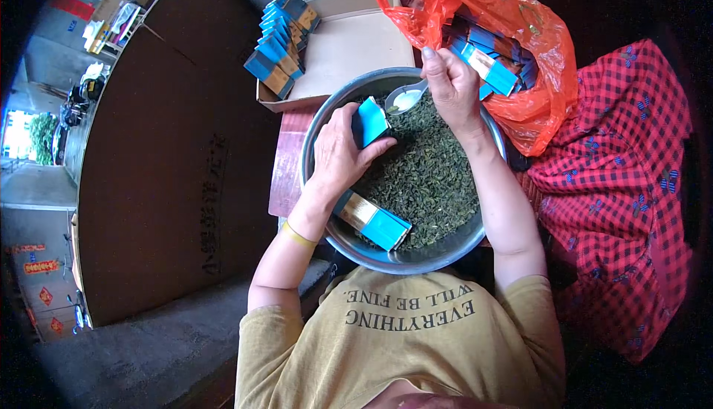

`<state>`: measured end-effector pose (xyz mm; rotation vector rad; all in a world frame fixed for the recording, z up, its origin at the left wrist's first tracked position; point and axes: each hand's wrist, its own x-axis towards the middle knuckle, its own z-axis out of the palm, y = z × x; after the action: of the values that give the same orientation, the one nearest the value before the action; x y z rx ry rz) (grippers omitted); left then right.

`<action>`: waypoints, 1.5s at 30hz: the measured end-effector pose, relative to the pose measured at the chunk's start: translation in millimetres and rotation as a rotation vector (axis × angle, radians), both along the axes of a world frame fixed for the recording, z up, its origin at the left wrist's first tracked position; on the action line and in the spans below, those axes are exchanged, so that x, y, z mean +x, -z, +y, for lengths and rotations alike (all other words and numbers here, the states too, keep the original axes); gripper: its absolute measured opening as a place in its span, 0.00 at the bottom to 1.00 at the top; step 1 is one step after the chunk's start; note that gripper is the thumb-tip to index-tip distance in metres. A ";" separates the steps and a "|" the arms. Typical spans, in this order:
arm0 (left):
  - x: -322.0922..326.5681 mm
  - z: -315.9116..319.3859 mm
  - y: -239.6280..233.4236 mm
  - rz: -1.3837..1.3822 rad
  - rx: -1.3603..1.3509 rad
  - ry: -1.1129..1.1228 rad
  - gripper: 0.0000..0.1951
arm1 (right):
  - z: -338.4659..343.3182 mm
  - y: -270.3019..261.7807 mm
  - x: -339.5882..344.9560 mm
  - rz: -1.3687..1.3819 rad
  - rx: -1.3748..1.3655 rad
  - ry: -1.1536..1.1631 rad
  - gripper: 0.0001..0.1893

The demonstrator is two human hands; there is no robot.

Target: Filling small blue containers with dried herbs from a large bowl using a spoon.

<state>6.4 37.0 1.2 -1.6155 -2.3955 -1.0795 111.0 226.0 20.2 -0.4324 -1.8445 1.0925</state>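
Note:
A wide metal bowl of dark green dried leaves lies before me. My left hand grips a small blue carton over the bowl's left part. In my right hand, at the bowl's upper right, is the handle of a spoon; its bowl holds something whitish, close beside the carton. Another blue and tan carton rests inside the bowl at the lower left, below my left wrist. Whether the held carton has anything inside is hidden.
Beyond the bowl, an open cardboard box holds a stack of blue cartons along its left side. A red plastic bag with more cartons stands at the upper right. Red checked cloth lies right; a large cardboard panel stands left.

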 end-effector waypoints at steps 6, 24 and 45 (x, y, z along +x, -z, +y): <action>1.0 0.6 -1.8 -0.009 -0.041 -0.016 0.40 | -6.9 -3.3 -0.1 -0.021 0.009 0.000 0.22; 0.8 2.4 -0.8 0.016 -0.059 0.025 0.39 | -27.6 5.0 -7.8 -0.018 0.386 -0.223 0.15; 0.2 2.0 -2.8 -0.019 -0.064 -0.003 0.39 | -5.1 -5.2 4.3 -0.028 0.264 0.062 0.18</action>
<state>6.6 39.0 4.0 -1.6269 -2.4685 -1.0330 115.3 220.9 25.5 -0.3485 -1.9547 0.7911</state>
